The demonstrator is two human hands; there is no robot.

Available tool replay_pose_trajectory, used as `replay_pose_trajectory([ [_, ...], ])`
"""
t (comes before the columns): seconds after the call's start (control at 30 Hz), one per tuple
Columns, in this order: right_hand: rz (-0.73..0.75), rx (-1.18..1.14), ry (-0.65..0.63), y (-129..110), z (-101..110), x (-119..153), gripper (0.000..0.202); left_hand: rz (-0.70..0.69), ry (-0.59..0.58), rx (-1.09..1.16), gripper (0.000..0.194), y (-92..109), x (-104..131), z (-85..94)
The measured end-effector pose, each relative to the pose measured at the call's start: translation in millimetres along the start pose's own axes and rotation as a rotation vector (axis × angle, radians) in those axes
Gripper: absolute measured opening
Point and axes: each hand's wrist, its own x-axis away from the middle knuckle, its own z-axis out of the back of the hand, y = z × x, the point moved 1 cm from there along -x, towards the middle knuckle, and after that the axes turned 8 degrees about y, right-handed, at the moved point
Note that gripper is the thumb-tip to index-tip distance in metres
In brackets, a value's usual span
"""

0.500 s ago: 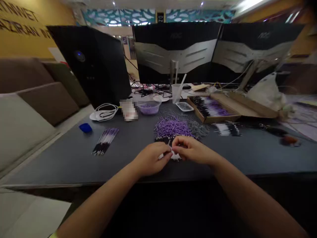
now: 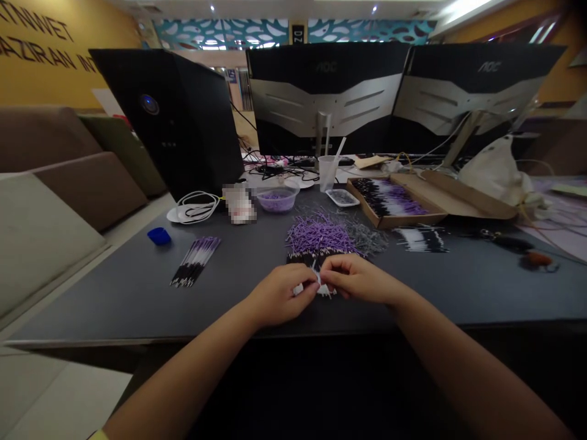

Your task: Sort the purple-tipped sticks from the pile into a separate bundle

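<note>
My left hand [image 2: 287, 292] is closed in a pinch, thumb against fingers, on a thin white stick [image 2: 314, 265] whose tip shows above the fingertips. Close against it, my right hand [image 2: 351, 276] is also pinched; its fingers hide whatever they hold. Both hands are over a row of black-and-white sticks [image 2: 300, 259], partly covered by them. Just beyond lies a heap of short purple tubes [image 2: 318, 232], with a pile of thin grey pieces [image 2: 370, 238] at its right side.
A bundle of purple, white and black sticks [image 2: 196, 261] and a blue cap-like piece [image 2: 159, 236] lie left. Behind are a plastic bowl [image 2: 277, 200], a small tray [image 2: 343, 197] and a cup [image 2: 327, 173]. An open cardboard box [image 2: 403, 221] and loose white-and-black sticks [image 2: 422, 238] are right.
My right hand has shifted very slightly, its fingertips staying close to the left ones. My left hand keeps its pinch in nearly the same place.
</note>
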Motion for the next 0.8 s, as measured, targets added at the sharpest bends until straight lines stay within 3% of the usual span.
replay_pose_trajectory([
  [0.27, 0.075, -0.068, 0.148, -1.3, 4.5, 0.9, 0.017, 0.134, 0.045, 0.105, 0.014, -2.3, -1.4, 2.2],
  [0.4, -0.053, -0.037, 0.055, 1.5, -0.9, -3.8, 0.029, 0.087, 0.027, 0.075, 0.013, -1.2, -1.9, 1.5],
  [0.5, -0.059, 0.009, -0.050, 1.9, -2.5, -3.7, 0.038, 0.081, -0.006, 0.038, 0.014, 0.1, -2.6, 1.6],
  [0.8, 0.099, 0.045, 0.075, -12.1, 7.0, 6.5, 0.016, 0.135, -0.033, 0.067, 0.015, -0.3, -2.2, 2.5],
])
